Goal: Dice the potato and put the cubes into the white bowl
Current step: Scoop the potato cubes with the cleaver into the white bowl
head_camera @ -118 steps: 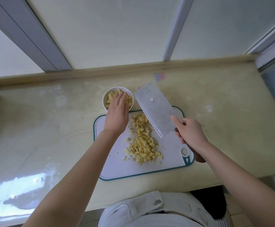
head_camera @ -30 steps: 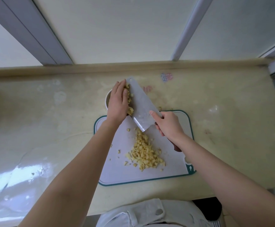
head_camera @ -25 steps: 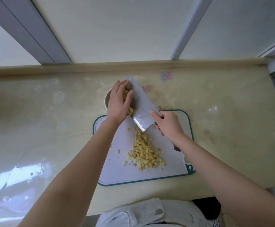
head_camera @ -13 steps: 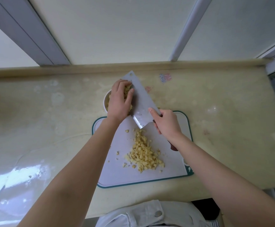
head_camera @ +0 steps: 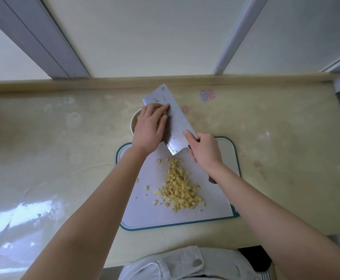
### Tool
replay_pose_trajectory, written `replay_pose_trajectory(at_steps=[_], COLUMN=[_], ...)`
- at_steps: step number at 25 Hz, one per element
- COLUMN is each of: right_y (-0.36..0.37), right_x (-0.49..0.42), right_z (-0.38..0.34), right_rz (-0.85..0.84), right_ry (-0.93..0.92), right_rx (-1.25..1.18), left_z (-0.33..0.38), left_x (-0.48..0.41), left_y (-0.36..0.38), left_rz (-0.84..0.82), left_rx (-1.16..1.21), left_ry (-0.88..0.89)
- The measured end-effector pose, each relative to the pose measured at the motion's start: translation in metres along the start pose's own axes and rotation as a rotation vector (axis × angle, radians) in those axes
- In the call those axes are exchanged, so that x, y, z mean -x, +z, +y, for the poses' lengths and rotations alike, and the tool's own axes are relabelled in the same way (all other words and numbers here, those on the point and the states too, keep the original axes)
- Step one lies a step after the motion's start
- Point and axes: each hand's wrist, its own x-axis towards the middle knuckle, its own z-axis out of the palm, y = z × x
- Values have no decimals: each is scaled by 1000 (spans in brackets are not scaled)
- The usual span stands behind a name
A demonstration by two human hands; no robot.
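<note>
- Looks mid-transfer: sweeping a load of diced potato off the cleaver into the white bowl.
- Left grip: lies spread, fingers fairly straight, pressing flat against the blade face directly over the bowl; pinches nothing.
- Right grip: wraps round the cleaver handle with the forefinger laid up on the blade, tilting the far end out beyond the left grip.
- Hides most of the bowl under the left grip; shows only a curve of rim on the outer side, with some yellow pieces inside.
- Leaves the main heap of potato cubes on the cutting board, nearer the body than both grips, just below the right one.
- Next, probably: lowering the blade to the heap, scooping flat, steadying the load with the left grip; calls for a level blade, since small cubes likely roll off.
- Also to gather: a stray cube between the grips, and a few more beside the left forearm.
- Nothing blocking the path from heap to bowl; around the board only bare, glossy tabletop.
</note>
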Motion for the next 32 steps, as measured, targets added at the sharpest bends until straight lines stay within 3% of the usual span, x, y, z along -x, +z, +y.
replay_pose_trajectory(at_steps=[10, 15, 20, 28, 32], right_y=[-1, -2, -7, -21, -28], right_x=[-3, -1, -3, 4, 13], right_z=[-4, -7, -2, 5, 6], right_rz=[7, 18, 52, 69, 74], right_ry=[-42, -41, -29, -30, -67], right_rx=[56, 80, 83, 86, 127], left_z=[-1, 14, 6, 12, 24], left_x=[29, 31, 35, 26, 4], left_y=[-6, -2, 2, -8, -11], left_rz=[-24, -214, -283, -172, -206], left_rx=[-139, -233, -381, -316, -346], left_ry=[13, 24, -48, -45, 66])
